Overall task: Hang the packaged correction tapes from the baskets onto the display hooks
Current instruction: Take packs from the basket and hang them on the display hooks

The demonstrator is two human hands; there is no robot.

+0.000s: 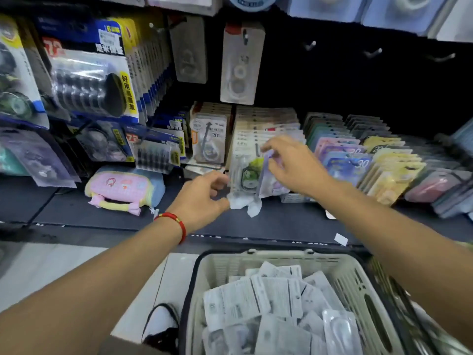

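My right hand (291,166) pinches a purple-backed correction tape pack (268,180) in front of a full row of cream packs on a hook (266,124). Beside it, my left hand (204,196) grips the lower edge of clear packs (243,180), one holding a green tape. Below me stands a beige basket (355,280) filled with several more packs lying face down. Bare display hooks (372,53) stick out of the dark back panel at upper right. A single white pack (242,65) hangs above the cream row.
Black tape multipacks (89,80) hang at the left. Pastel packs (358,160) fill the rows on the right. A pink plush pouch (122,188) lies on the dark shelf (76,211). The floor and a shoe (161,326) show beside the basket.
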